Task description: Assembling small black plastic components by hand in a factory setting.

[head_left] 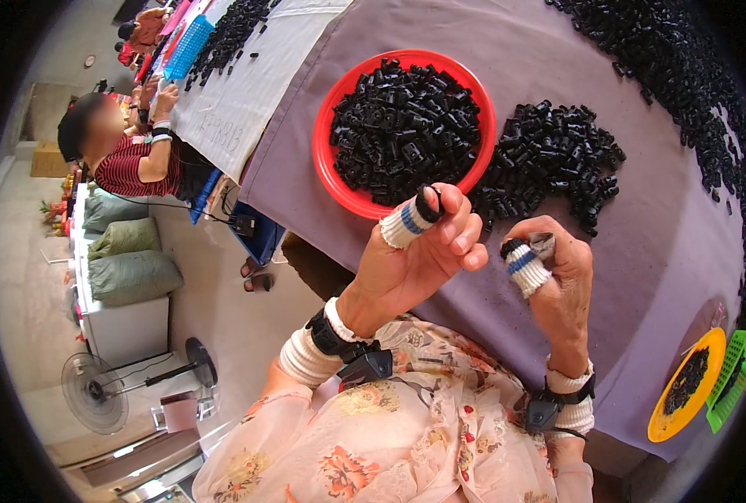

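My left hand (419, 251) is raised over the near table edge, its thumb wrapped in a white knitted sleeve with a blue stripe, pinching a small black plastic part (428, 203) against the fingers. My right hand (553, 281), thumb wrapped the same way, holds another small black part (514, 246) together with a grey piece (544, 244). Just beyond both hands stands a red round bowl (326, 159) full of the same black parts. A loose heap of black parts (549, 159) lies on the purple cloth to its right.
The purple-covered table (641, 277) carries a long band of black parts (683, 75) along its far right. A yellow bowl (665, 419) and green basket (729, 377) sit at the lower right. Another person in a striped shirt (134, 163) works at a white-covered table (239, 109). Sacks (129, 272) and a fan (96, 394) stand on the floor.
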The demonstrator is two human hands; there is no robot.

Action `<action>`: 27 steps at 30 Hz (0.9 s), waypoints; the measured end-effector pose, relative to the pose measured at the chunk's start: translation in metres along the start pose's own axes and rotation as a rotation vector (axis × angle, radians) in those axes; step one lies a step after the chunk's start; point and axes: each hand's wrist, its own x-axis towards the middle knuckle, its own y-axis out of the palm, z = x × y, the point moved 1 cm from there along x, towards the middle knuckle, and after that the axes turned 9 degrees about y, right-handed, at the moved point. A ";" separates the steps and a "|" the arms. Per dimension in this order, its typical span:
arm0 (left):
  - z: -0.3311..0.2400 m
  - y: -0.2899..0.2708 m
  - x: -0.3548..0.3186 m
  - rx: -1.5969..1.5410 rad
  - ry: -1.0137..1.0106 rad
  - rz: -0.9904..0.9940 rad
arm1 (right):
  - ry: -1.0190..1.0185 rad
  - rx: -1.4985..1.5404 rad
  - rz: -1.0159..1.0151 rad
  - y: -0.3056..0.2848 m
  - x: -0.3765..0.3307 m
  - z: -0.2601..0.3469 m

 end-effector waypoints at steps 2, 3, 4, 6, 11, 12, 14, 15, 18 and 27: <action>0.000 0.002 -0.001 -0.007 0.002 0.005 | 0.036 0.017 0.013 0.000 0.000 -0.001; 0.001 0.003 -0.001 -0.010 0.004 0.008 | 0.072 0.032 0.022 -0.001 -0.001 -0.002; 0.001 0.004 -0.002 -0.013 0.006 0.011 | 0.073 0.034 0.022 0.000 -0.001 -0.003; 0.001 0.004 -0.002 -0.019 0.008 0.015 | 0.065 0.034 0.007 0.001 -0.001 -0.006; 0.002 0.002 -0.005 -0.046 0.023 0.026 | 0.116 0.033 0.039 0.000 -0.002 -0.009; 0.002 0.002 -0.005 -0.044 0.021 0.028 | 0.130 0.034 0.046 0.000 -0.002 -0.010; 0.001 0.003 -0.005 -0.042 0.017 0.029 | 0.125 0.035 0.037 0.001 -0.002 -0.014; 0.001 0.004 -0.005 -0.038 0.014 0.012 | 0.119 0.036 0.028 0.001 -0.003 -0.015; 0.002 0.006 -0.005 -0.018 0.023 -0.006 | 0.172 0.041 0.052 0.000 -0.003 -0.014; 0.003 0.005 -0.005 0.044 0.046 -0.079 | 0.231 0.071 0.067 0.000 -0.004 -0.015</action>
